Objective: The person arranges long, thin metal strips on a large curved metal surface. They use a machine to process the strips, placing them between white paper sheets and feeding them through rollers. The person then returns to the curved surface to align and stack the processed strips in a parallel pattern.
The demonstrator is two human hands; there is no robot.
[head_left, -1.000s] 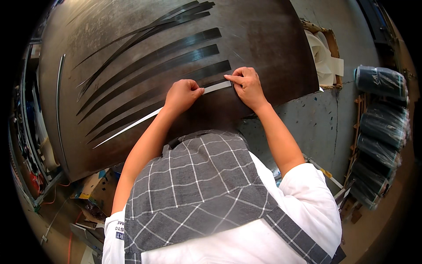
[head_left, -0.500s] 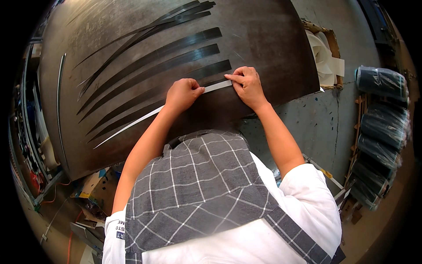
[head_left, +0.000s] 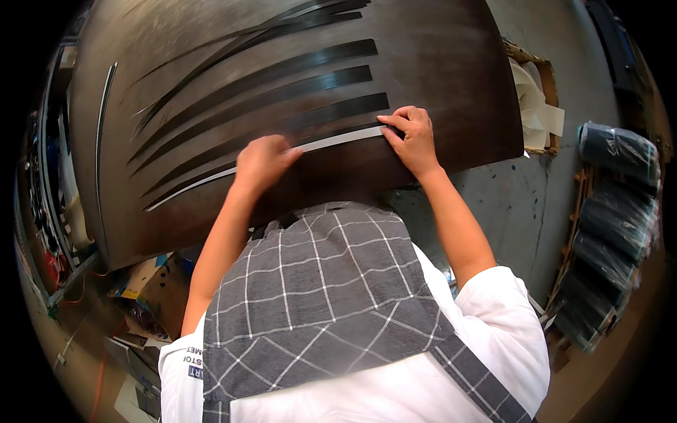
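Observation:
A long white strip [head_left: 340, 140] runs along the near edge of a slim black strip [head_left: 352, 129] on the dark tabletop [head_left: 465, 92]. At its right end my right hand [head_left: 415, 141] pinches the strip between thumb and forefinger, the fingertips covering that end. My left hand [head_left: 262, 163] is over the middle of the white strip, thumb side toward the right; motion blurs its fingers. Beyond both hands, several wider black strips [head_left: 338, 107] lie side by side, slightly curved by the lens.
Farther back, more black strips [head_left: 282, 32] cross in a loose bundle. A narrow long piece [head_left: 104, 134] lies near the table's left edge. To the right stand a carton of white sheets [head_left: 532, 106] and plastic-wrapped dark rolls [head_left: 613, 204]. A cardboard box [head_left: 159, 292] is below left.
My left hand has slid leftward along the white strip, which now lies closer along the black strip. My right hand stays at the right end. The whole view has shifted a little.

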